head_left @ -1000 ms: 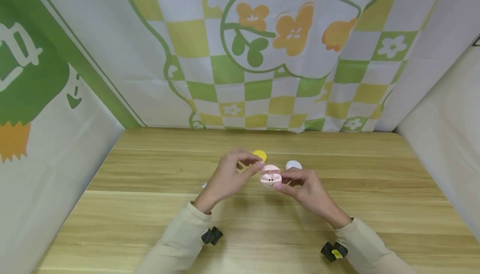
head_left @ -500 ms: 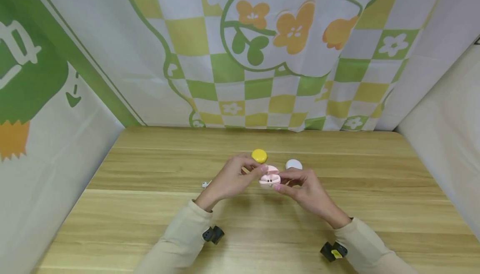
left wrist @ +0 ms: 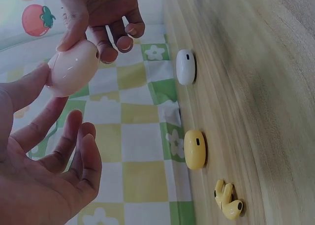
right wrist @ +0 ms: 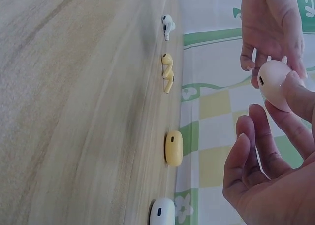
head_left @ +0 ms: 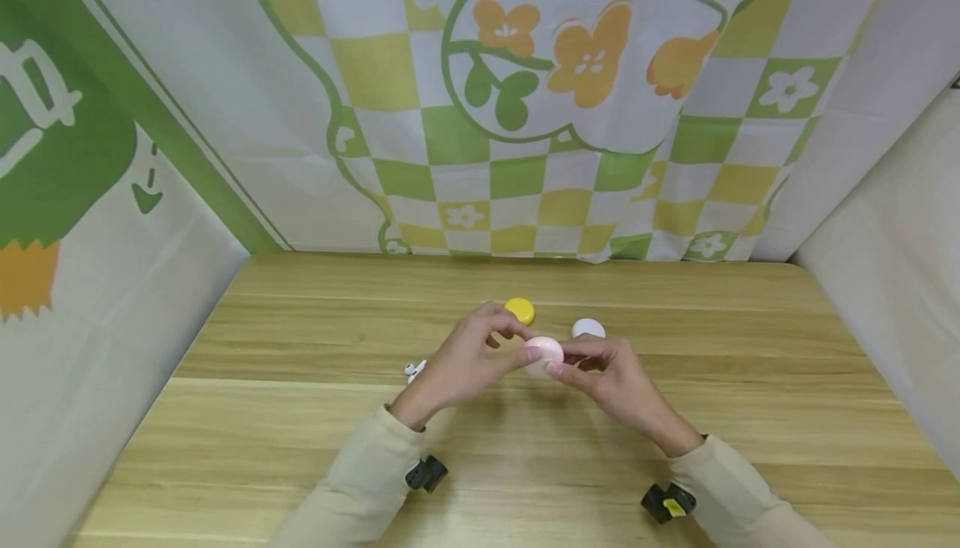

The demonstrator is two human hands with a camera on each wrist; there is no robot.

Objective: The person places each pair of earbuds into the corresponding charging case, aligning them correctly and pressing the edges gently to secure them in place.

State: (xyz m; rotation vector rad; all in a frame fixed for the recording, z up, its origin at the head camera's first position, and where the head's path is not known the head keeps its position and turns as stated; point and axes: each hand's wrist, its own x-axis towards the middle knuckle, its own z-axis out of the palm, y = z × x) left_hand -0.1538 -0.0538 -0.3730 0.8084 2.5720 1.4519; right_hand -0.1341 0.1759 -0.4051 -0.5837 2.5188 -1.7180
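A pink earbud case (head_left: 550,349) with its lid down is held above the table between both hands. My left hand (head_left: 472,356) pinches its left side between thumb and index finger, the other fingers loosely bent in the left wrist view. On the opposite side, my right hand (head_left: 615,381) grips the pink case (left wrist: 74,70) with thumb and fingers. A dark port shows on the shell of the pink case (right wrist: 275,84) in the right wrist view. Whatever lies inside the case is hidden by the lid.
Behind the hands, a yellow case (head_left: 520,310) and a white case (head_left: 588,328) rest on the wooden table (head_left: 300,448). White earbuds (head_left: 415,369) lie left of my left hand. Yellow earbuds (left wrist: 228,200) lie near the yellow case. Patterned cloth (head_left: 465,181) hangs behind the table.
The pink case stood open at first, with the left fingers at its raised lid. Now the lid is down. The left hand has shifted slightly, showing more of the white earbuds.
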